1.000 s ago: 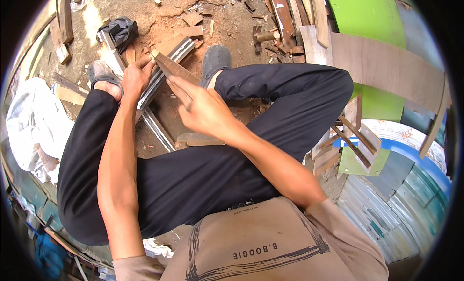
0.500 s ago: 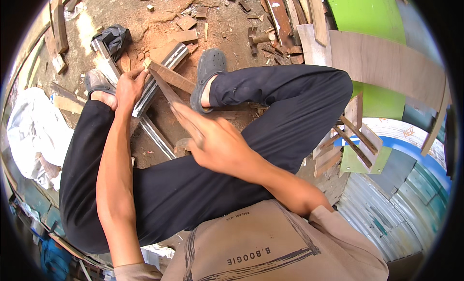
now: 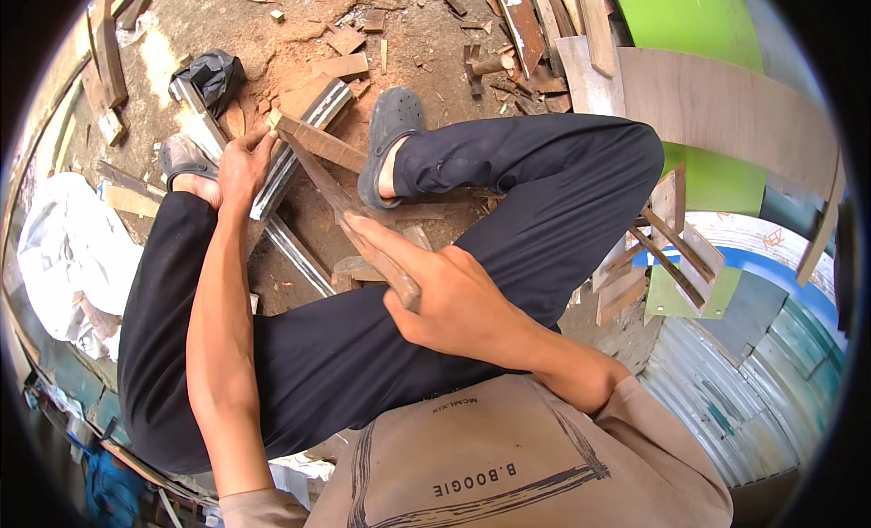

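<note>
My left hand (image 3: 243,170) is closed around the near end of a short wooden strip (image 3: 322,147), its fingertips pinching the corner. The strip lies across a dark beam with white stripes (image 3: 324,102) and reaches toward my right shoe. In my right hand (image 3: 449,297) is the wooden handle of what looks like a handsaw (image 3: 319,180), gripped with a finger laid along it. Its long narrow blade, seen nearly edge-on, slants up to the strip's end beside my left fingertips. The blade's teeth cannot be made out.
Between my feet in grey clogs (image 3: 396,120) lie wood offcuts (image 3: 343,67) and sawdust. A hammer (image 3: 485,67) rests beyond my right shoe. White cloth (image 3: 73,256) lies at left, a black bag (image 3: 210,79) near my left foot. Boards and a corrugated sheet (image 3: 717,396) stand at right.
My right hand has drawn the handsaw back toward my body and to the right, along the blade's line. My left hand stays put on the wooden strip.
</note>
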The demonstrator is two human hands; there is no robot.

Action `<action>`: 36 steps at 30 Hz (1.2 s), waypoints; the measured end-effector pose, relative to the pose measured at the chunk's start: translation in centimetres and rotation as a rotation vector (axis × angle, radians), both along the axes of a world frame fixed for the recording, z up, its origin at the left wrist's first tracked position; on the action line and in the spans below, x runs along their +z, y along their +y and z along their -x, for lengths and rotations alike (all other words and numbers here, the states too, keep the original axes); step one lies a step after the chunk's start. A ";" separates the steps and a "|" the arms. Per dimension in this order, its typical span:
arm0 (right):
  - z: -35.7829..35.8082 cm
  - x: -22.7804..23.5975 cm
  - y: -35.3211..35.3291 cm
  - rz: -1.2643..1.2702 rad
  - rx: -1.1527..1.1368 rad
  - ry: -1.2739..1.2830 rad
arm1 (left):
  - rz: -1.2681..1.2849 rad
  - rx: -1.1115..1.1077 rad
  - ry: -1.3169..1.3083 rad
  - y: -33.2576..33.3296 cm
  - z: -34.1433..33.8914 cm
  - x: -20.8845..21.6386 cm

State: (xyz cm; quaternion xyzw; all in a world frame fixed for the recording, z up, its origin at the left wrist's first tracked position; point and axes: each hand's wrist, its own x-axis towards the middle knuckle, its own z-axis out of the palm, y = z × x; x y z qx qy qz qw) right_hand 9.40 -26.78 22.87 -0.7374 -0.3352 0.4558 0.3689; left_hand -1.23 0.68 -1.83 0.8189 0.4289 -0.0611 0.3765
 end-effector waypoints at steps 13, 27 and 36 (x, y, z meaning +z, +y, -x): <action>-0.4 1.5 -0.9 0.038 -0.021 0.052 | -0.023 0.011 -0.003 -0.5 0.1 -0.1; -0.1 3.2 -0.5 0.104 0.009 0.040 | -0.026 0.065 0.033 -1.0 -0.4 1.5; -0.5 -9.1 7.5 0.080 -0.024 -0.143 | -0.025 0.075 0.035 -1.8 -1.0 1.6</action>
